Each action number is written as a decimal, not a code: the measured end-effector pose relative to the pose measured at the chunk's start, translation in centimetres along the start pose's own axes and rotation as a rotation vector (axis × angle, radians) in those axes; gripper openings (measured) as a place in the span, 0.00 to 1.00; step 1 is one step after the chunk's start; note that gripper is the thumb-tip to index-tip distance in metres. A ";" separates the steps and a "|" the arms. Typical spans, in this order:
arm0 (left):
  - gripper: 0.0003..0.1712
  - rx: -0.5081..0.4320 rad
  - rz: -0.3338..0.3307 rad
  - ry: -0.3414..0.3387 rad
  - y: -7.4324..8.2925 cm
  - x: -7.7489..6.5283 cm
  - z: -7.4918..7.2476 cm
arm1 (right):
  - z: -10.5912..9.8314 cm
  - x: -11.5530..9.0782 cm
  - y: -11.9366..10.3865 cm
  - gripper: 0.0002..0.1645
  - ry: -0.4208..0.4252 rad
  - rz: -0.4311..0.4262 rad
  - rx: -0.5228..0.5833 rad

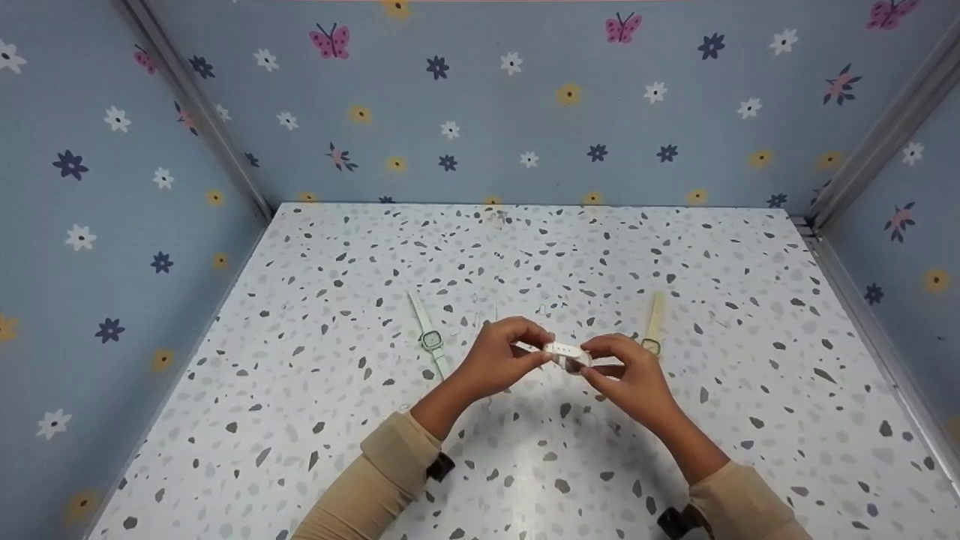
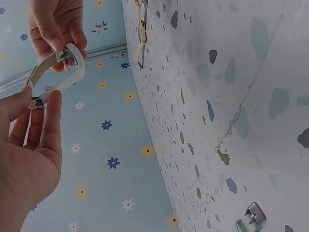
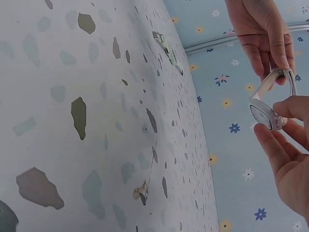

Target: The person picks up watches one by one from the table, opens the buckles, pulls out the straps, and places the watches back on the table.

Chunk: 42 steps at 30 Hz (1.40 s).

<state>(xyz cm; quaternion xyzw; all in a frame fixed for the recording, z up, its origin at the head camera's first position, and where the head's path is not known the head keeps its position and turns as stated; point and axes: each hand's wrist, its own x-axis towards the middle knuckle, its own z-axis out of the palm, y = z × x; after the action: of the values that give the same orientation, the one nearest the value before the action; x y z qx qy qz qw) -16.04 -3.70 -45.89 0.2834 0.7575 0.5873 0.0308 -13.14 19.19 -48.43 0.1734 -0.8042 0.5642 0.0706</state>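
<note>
A white wristwatch (image 1: 568,350) is held up between both hands above the table, its strap bent into a loop. My left hand (image 1: 504,356) pinches the strap near the metal buckle (image 2: 36,102). On the other side, my right hand (image 1: 634,375) grips the watch case (image 3: 262,114) between thumb and fingers. A pale green wristwatch (image 1: 431,340) lies to the left of my left hand. Just behind my right hand is a yellow wristwatch (image 1: 655,319), its lower part hidden by that hand.
The white speckled table (image 1: 360,465) stretches under both hands. Blue flowered panels (image 1: 480,97) wall it in at the back and both sides, with metal rails (image 1: 885,135) along the corners.
</note>
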 end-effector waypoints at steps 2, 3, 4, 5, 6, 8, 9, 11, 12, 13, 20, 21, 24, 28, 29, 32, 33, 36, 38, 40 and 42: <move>0.07 -0.009 -0.005 0.005 -0.1 0.0 0.1 | 0.1 -0.1 0.0 0.19 0.007 -0.020 0.006; 0.07 -0.014 -0.009 0.008 -0.1 -0.1 0.1 | 0.1 -0.1 0.0 0.19 0.007 -0.033 0.018; 0.07 -0.019 -0.012 0.010 -0.1 -0.1 0.1 | 0.1 -0.2 0.1 0.19 0.008 -0.042 0.029; 0.08 -0.026 -0.015 0.012 -0.1 -0.1 0.1 | 0.1 -0.2 0.1 0.19 0.010 -0.048 0.040; 0.08 -0.032 -0.018 0.013 -0.1 -0.1 0.1 | 0.1 -0.2 0.1 0.20 0.012 -0.049 0.054; 0.07 -0.048 -0.030 0.016 0.0 -0.1 0.1 | 0.1 -0.3 0.1 0.20 0.016 -0.050 0.078; 0.07 -0.057 -0.037 0.017 0.0 -0.2 0.1 | 0.1 -0.3 0.1 0.20 0.016 -0.046 0.092; 0.07 -0.078 -0.054 0.019 0.1 -0.2 0.1 | 0.2 -0.3 0.1 0.20 0.014 -0.032 0.113; 0.07 -0.088 -0.063 0.020 0.1 -0.2 0.1 | 0.2 -0.3 0.1 0.20 0.012 -0.022 0.121; 0.07 -0.097 -0.069 0.020 0.1 -0.2 0.0 | 0.2 -0.3 -0.1 0.20 0.012 -0.011 0.125; 0.08 -0.126 -0.060 -0.002 0.3 -0.2 0.1 | -0.1 -0.4 -2.4 0.17 0.000 0.037 0.123; 0.08 -0.132 -0.057 -0.005 0.3 -0.2 0.1 | -0.1 -0.5 -2.7 0.16 -0.001 0.040 0.126; 0.09 -0.139 -0.053 -0.011 0.3 -0.3 0.0 | -0.2 -0.5 -2.6 0.15 -0.006 0.046 0.147; 0.09 -0.159 -0.062 -0.013 0.3 -0.3 0.0 | -0.2 -0.4 -0.9 0.15 -0.011 0.062 0.193; 0.09 -0.168 -0.068 -0.012 0.2 -0.2 0.0 | -0.2 -0.4 -0.5 0.15 -0.010 0.067 0.201; 0.10 -0.194 -0.094 -0.007 0.2 -0.2 0.0 | -0.1 -0.4 0.6 0.16 -0.009 0.066 0.239; 0.09 -0.199 -0.104 -0.003 0.2 -0.2 0.0 | -0.1 -0.4 0.7 0.16 -0.008 0.067 0.249; 0.09 -0.213 -0.123 0.006 0.5 -0.1 -0.1 | -0.1 -0.4 0.7 0.17 -0.008 0.072 0.283; 0.09 -0.232 -0.121 0.012 1.3 -0.3 -0.2 | -0.2 -0.4 0.8 0.17 -0.007 0.083 0.311; 0.08 -0.258 -0.111 0.013 2.1 -0.4 -0.3 | -0.2 -0.4 0.9 0.17 -0.007 0.090 0.336; 0.08 -0.292 -0.100 0.013 2.6 -0.5 -0.4 | -0.2 -0.5 1.0 0.17 -0.011 0.100 0.356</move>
<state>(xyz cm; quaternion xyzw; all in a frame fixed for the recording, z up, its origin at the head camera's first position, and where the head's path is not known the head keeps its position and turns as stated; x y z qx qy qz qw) -14.73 -3.94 -43.52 0.2341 0.6774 0.6907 0.0962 -13.10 19.81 -49.39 0.1457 -0.6995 0.6996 0.0063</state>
